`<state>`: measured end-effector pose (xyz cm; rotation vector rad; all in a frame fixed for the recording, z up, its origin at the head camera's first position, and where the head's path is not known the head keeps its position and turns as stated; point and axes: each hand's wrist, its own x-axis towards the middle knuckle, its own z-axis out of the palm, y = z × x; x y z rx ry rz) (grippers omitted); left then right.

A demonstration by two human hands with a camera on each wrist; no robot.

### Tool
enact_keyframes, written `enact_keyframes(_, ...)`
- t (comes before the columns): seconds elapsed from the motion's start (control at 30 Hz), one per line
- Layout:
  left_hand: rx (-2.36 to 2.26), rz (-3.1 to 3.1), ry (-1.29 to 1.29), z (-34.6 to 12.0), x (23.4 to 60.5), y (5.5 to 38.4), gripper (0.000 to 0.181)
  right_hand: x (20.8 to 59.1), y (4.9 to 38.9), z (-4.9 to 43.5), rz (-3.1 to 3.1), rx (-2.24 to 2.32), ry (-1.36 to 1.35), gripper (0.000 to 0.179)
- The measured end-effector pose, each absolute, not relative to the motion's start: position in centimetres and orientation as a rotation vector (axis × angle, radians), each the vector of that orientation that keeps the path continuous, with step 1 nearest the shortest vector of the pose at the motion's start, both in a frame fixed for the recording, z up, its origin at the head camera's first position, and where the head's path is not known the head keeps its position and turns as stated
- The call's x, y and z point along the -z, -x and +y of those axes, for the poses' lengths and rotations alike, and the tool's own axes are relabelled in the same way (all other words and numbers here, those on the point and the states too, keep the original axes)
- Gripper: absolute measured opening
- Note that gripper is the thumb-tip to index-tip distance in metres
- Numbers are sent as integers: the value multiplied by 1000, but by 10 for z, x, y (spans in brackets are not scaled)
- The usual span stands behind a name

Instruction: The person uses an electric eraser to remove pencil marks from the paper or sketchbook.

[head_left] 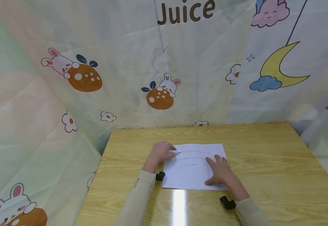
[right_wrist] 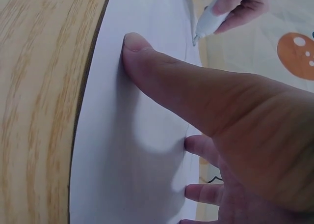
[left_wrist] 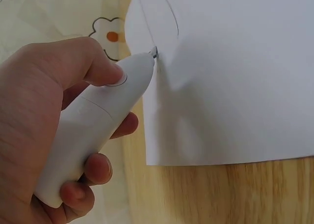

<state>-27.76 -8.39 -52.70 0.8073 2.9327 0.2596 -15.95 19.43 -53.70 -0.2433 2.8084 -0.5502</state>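
Observation:
In the head view my left hand (head_left: 161, 152) is over the upper left corner of a white sheet of paper (head_left: 186, 179). It grips a thick white pen-shaped electric device (left_wrist: 98, 116), with the thumb on a round button near the front. The device's narrow grey tip is right at the end of a thin line on the sheet, close to the paper's edge. Several faint curved grey lines (head_left: 192, 158) run across the upper half of the paper. My right hand (head_left: 220, 171) rests on the sheet's right side, thumb and fingers spread, fingertips pressing the paper.
The sheet lies on a wood-grain table (head_left: 265, 169). A patterned cloth (head_left: 124, 78) with rabbits and flowers hangs behind the table and along its sides. Black wrist-camera mounts (head_left: 227, 203) jut out near both sleeves. A bright reflection (head_left: 179, 207) shows in front of the paper.

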Motion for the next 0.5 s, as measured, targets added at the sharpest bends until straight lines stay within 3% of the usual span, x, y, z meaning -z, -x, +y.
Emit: enact_keyframes(0.5,-316,2927,-814,-89,529,271,25,537,156,191,2826,554,255,105)
